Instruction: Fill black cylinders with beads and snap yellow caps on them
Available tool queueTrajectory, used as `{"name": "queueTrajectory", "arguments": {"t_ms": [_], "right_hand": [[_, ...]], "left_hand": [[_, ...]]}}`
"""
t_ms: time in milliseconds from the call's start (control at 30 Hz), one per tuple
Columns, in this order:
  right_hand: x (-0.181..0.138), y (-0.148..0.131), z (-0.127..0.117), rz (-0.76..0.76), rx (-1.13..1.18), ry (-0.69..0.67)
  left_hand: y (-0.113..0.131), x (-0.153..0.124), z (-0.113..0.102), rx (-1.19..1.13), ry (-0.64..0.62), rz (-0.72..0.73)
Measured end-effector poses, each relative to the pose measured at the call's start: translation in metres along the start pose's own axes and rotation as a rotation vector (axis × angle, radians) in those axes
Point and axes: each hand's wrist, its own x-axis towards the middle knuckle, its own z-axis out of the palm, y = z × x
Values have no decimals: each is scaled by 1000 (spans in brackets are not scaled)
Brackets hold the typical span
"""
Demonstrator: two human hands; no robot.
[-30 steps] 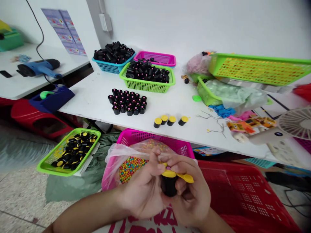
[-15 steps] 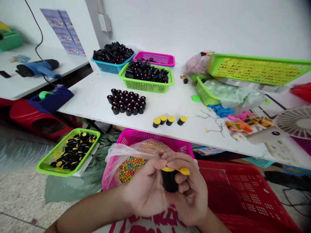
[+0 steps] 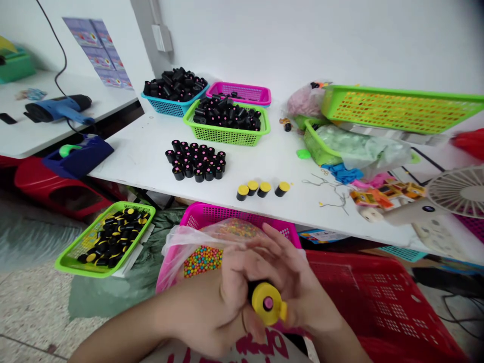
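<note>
A small black canister with a yellow cap (image 3: 269, 297) is tilted so that its cap end faces me. A pink round spot shows in the middle of the cap, and a yellow tab sticks out at its lower right. My left hand (image 3: 230, 297) curls around the canister, thumb below the cap. My right hand (image 3: 298, 282) lies against its right side by the tab, fingers stretched up behind the left knuckles and partly blurred. Under the hands, a pink basket (image 3: 191, 214) holds a clear plastic bag of colourful small balls (image 3: 202, 259).
Several yellow-capped canisters (image 3: 263, 189) and a group of black canisters with pink dots (image 3: 196, 161) stand on the white table (image 3: 128, 151). Baskets of black pieces (image 3: 227, 113) are behind. A green basket (image 3: 68, 262) of yellow-and-black pieces sits left, a red crate (image 3: 359, 297) right, a fan (image 3: 461, 191) far right.
The canister has turned from upright to cap end facing me and moved slightly lower. My left fingers have wrapped around it, while my right fingers have straightened away from its side.
</note>
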Motion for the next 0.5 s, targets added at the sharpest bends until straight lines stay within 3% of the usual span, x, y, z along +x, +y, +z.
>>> {"name": "queueTrajectory", "arguments": {"t_ms": [67, 133, 300, 367, 500], "right_hand": [[3, 8, 3, 216, 141, -10], [5, 16, 4, 328, 208, -67], [13, 24, -11, 326, 93, -9], [19, 16, -27, 291, -19, 46], [37, -21, -68, 94, -435, 255]], "left_hand": [[-1, 1, -6, 213, -11, -23], [-2, 2, -12, 354, -62, -77], [-9, 9, -24, 437, -136, -280], [-21, 11, -30, 383, -61, -376], [-64, 14, -52, 357, 290, -639]]}}
